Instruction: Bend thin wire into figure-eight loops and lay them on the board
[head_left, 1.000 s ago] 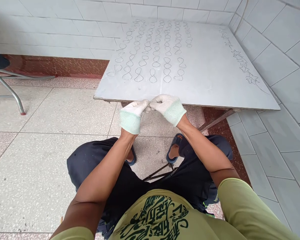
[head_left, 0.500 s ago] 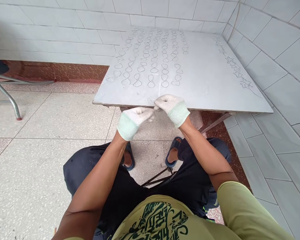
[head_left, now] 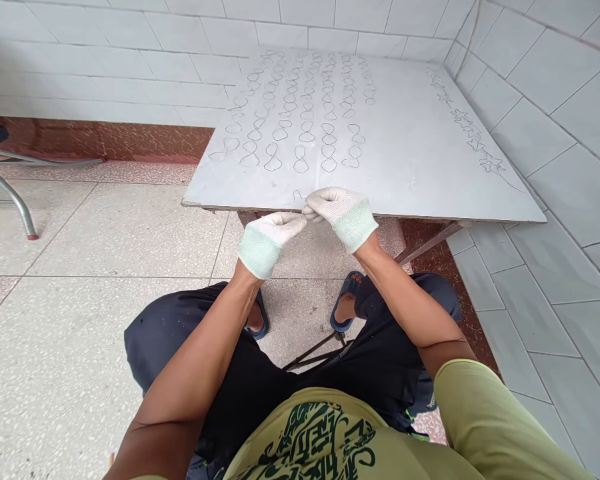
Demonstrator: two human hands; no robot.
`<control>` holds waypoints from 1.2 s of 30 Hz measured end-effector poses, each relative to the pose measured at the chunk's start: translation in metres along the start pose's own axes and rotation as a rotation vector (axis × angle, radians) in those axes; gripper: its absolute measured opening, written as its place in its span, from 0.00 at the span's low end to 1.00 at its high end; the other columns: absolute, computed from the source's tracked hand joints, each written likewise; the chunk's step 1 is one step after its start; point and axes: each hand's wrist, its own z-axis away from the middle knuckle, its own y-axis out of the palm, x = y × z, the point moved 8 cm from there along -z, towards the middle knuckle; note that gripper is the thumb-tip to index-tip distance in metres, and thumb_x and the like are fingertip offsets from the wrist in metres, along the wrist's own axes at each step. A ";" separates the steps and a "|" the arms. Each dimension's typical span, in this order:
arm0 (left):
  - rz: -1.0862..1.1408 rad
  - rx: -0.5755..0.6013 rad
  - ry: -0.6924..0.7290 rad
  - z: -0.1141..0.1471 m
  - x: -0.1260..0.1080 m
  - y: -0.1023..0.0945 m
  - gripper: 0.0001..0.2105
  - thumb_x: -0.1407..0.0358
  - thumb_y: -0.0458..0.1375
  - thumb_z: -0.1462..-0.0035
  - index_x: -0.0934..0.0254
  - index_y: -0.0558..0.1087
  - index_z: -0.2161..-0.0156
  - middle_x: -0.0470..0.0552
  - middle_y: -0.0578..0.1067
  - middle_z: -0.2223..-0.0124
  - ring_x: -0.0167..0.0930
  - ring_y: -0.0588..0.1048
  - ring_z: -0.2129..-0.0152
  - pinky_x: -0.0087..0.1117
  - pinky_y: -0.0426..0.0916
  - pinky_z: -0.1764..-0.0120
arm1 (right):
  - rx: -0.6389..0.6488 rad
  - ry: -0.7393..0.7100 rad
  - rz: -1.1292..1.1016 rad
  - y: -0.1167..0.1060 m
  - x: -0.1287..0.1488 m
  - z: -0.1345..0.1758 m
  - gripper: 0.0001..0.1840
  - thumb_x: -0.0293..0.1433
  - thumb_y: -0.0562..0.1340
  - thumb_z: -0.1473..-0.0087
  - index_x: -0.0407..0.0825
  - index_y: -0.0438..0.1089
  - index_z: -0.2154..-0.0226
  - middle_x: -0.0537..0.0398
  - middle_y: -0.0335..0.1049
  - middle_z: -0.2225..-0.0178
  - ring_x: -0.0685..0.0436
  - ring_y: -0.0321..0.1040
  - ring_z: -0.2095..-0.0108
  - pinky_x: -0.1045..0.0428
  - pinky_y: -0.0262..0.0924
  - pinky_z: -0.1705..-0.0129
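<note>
Both hands wear white knit gloves with pale green cuffs and meet at the table's front edge. Between them runs a thin bent wire, whose curved end sticks up over the tabletop. My left hand pinches the wire from the left, thumb and fingers together. From the right, my right hand is closed on it too, fingertips touching or almost touching the left ones. The part of the wire inside the fingers is hidden. Beyond the hands, several rows of figure-eight wire loops lie on the white table.
Star-shaped wire pieces form a line along the table's right side. Tiled walls border the table behind and at right. A metal chair leg stands on the floor at far left. My knees sit below the table edge.
My left hand has shifted slightly up and to the right, closer to my right hand. The wire's curved end stands a little higher. The view has tilted slightly.
</note>
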 end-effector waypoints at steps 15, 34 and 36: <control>-0.115 -0.116 0.040 0.018 -0.002 0.007 0.11 0.54 0.75 0.45 0.59 0.88 0.64 0.55 0.88 0.62 0.41 0.84 0.66 0.39 0.80 0.65 | -0.006 -0.135 0.245 0.012 0.002 0.013 0.13 0.34 0.70 0.30 0.53 0.82 0.69 0.55 0.89 0.59 0.41 0.85 0.51 0.46 0.75 0.43; -0.051 -0.004 0.120 -0.003 -0.019 -0.019 0.13 0.55 0.71 0.48 0.64 0.82 0.70 0.52 0.80 0.71 0.33 0.78 0.71 0.29 0.71 0.70 | 0.328 0.010 0.381 0.036 -0.007 0.020 0.16 0.30 0.64 0.28 0.52 0.68 0.70 0.60 0.74 0.74 0.50 0.68 0.75 0.52 0.60 0.68; -0.027 -0.008 0.105 -0.005 -0.016 -0.023 0.13 0.55 0.72 0.50 0.62 0.80 0.72 0.52 0.78 0.73 0.32 0.75 0.74 0.30 0.67 0.72 | 0.336 -0.081 0.455 0.036 -0.004 0.020 0.14 0.32 0.64 0.30 0.51 0.69 0.70 0.59 0.74 0.72 0.48 0.69 0.71 0.51 0.59 0.65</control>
